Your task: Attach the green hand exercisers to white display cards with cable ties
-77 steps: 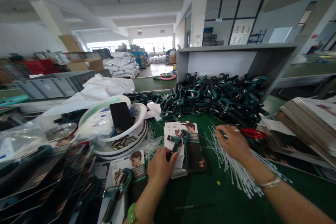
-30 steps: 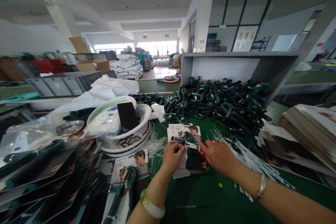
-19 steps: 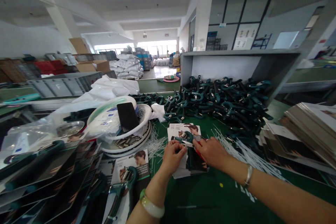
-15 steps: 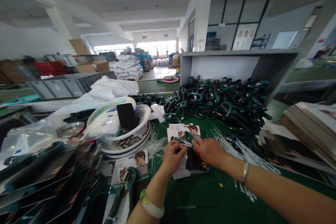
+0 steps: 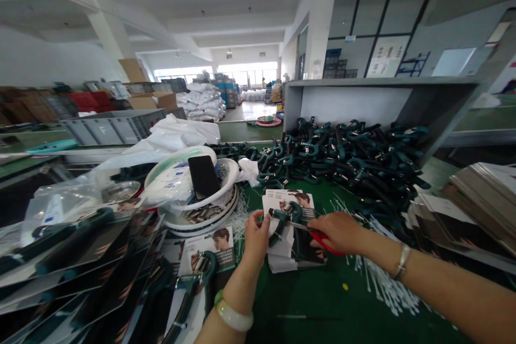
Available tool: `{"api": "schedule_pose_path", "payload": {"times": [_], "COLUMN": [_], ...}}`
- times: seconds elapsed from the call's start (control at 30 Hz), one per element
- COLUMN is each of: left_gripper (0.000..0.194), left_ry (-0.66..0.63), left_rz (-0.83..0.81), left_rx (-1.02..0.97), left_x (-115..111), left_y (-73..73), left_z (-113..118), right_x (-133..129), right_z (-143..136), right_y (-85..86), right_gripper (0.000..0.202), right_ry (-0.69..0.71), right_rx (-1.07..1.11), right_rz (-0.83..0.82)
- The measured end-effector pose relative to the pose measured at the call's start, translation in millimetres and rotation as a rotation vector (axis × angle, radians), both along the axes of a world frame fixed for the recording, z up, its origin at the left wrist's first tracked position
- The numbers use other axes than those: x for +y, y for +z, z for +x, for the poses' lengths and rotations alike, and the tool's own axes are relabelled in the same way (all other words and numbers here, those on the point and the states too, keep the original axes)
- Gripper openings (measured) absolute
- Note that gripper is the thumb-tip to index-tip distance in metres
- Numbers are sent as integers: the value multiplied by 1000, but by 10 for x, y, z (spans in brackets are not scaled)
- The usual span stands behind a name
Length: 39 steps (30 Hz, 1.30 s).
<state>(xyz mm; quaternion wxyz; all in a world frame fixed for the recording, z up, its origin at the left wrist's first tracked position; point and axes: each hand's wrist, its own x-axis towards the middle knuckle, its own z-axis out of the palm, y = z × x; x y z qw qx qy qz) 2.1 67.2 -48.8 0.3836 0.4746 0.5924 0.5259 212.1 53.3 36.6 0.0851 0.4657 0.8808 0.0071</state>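
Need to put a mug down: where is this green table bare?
Barest is the table between the left hand and the white ties, nearer than the card stack, bar a yellow dot. Crowded: the tool pile behind, carded tools at left, loose cards at right.

A tool (image 5: 299,210) lies on the card pile (image 5: 281,247). Left of the pile are the trays (image 5: 233,185), a phone (image 5: 203,176) on top; behind it, more tools (image 5: 346,156) lie before the crate (image 5: 447,105). Ties (image 5: 389,285) lie right.
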Motion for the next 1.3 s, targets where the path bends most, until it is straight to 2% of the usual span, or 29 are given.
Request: {"api": "schedule_pose_path", "payload": {"times": [0.03, 0.13, 0.23, 0.47, 0.73, 0.8, 0.93, 1.0, 1.1, 1.2, 1.3], "left_gripper": [38, 37, 31, 28, 25, 26, 27, 27, 29, 33, 31], "left_ry": [10, -87, -155, -200, -279, -289, -284, -280, -275, -265, -262], "left_rz": [-4, -27, -74, -58, -71, -71, -69, -64, -63, -58, 26], "left_rx": [54, 324, 488, 324, 234, 241, 259, 271, 327, 411, 465], "left_x": [-24, -117, -173, -87, -39, -31, -23, -26, -55, -124, -210], "left_y": [5, 23, 19, -64, -83, -91, -87, -67, -30, -22, -36], "left_z": [-35, -105, -126, -165, -205, -211, -209, -207, -204, -192, -172], "right_x": [-1, 21, 74, 289, 626, 669, 661, 607, 488, 397, 400], "right_z": [-16, -145, -334, -547, -675, -712, -730, -715, -644, -422, 35], "right_y": [97, 359, 498, 509, 463, 478, 493, 481, 447, 421, 375], "right_gripper": [34, 45, 49, 56, 65, 62, 56, 53, 47, 42, 44], "right_ry": [-2, 1, 10, 1, -85, -48, 143, 190, 227, 228, 95], "right_rx": [-23, -114, -176, -242, -232, -260, -276, -264, -200, -82, 91], "right_rz": [-47, -177, -263, -417, -788, -781, -584, -505, -516, -590, -577]}}
